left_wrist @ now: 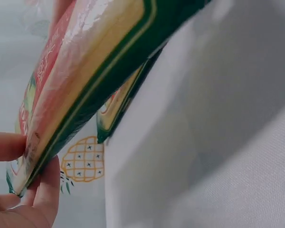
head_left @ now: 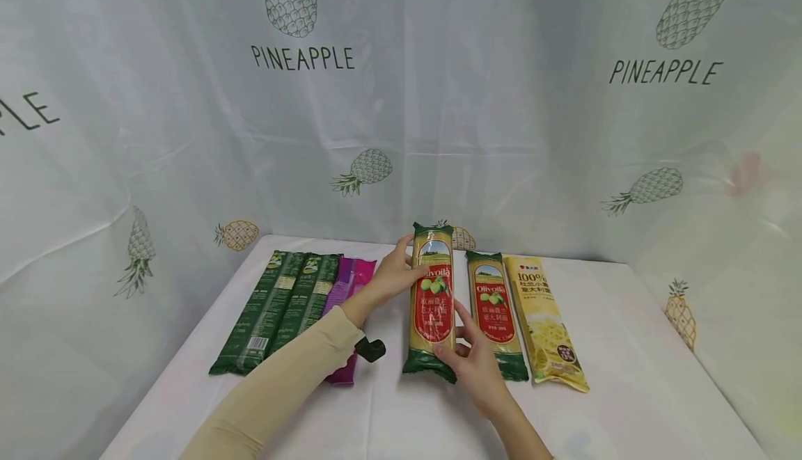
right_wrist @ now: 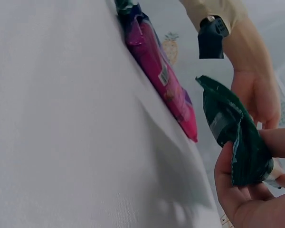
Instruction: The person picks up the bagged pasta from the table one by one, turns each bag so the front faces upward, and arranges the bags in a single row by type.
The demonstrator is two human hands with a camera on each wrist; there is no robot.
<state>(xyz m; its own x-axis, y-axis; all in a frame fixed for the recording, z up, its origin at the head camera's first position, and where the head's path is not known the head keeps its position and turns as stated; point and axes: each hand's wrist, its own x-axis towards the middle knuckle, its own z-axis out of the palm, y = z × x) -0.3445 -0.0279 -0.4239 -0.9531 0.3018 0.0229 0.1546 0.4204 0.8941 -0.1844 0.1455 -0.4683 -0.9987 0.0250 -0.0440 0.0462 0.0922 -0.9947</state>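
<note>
A pack of Olivoilà spaghetti (head_left: 432,314), gold with a red label and green ends, is held raised above the white table by both hands. My left hand (head_left: 396,272) grips its upper part; in the left wrist view the thumb and fingers pinch the pack (left_wrist: 80,90) from either side. My right hand (head_left: 477,369) holds the lower right edge. In the right wrist view, thumb and fingers of the right hand (right_wrist: 256,204) pinch its dark green end. A matching spaghetti pack (head_left: 495,307) lies just right of the held one.
Beyond the matching pack lies a yellow pasta pack (head_left: 546,321). At left, two dark green packs (head_left: 260,314) lie side by side, with a purple-pink pack (head_left: 343,286) partly hidden by the left forearm. A pineapple-print curtain (head_left: 476,112) stands behind the white table (head_left: 639,376).
</note>
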